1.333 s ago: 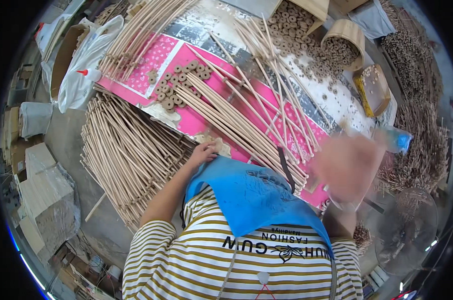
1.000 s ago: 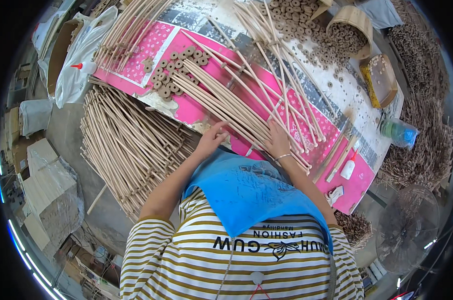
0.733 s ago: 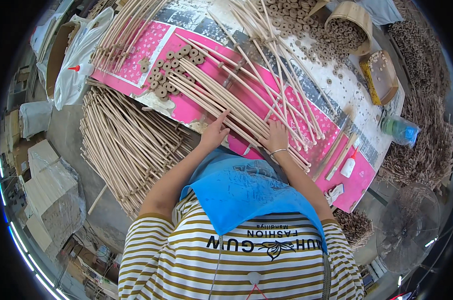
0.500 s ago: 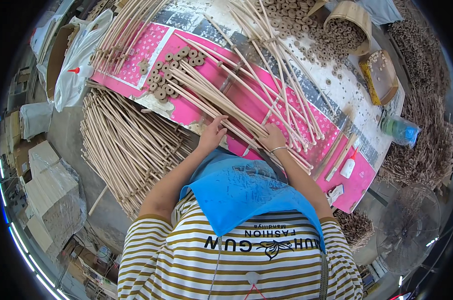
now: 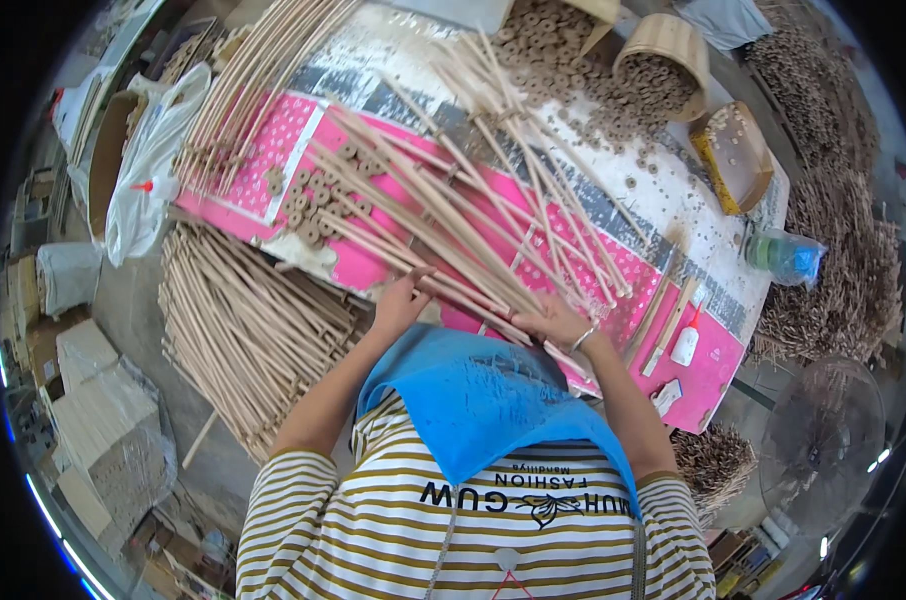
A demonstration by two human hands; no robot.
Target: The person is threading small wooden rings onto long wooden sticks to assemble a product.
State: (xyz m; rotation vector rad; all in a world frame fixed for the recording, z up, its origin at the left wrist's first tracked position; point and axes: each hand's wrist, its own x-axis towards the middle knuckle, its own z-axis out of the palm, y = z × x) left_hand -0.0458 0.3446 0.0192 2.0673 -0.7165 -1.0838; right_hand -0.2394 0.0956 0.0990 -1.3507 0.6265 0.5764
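My right hand (image 5: 551,322) is closed round the near part of a bundle of pale wooden sticks (image 5: 458,228). These sticks slant away to the far left over a pink patterned mat, and their far ends are fanned out and blurred. My left hand (image 5: 403,302) is at the near side of the same sticks, its fingers bent against the lowest ones; its exact grip is partly hidden. Small brown wooden rings (image 5: 309,212) lie loose beyond the left hand, partly covered by the sticks. More rods with rings on them (image 5: 548,190) lie crossed beyond the right hand.
A tipped tub (image 5: 673,55) spills rings at the back right, near a yellow-edged box (image 5: 733,160). A glue bottle (image 5: 686,345) lies on the mat at the right. Stacked sticks (image 5: 253,330) stand left of the table; a fan (image 5: 823,440) is at the lower right.
The far ends of the sticks have risen and spread apart over the rings. My right hand has come slightly nearer to my body, still gripping them. The whole view has shifted a little.
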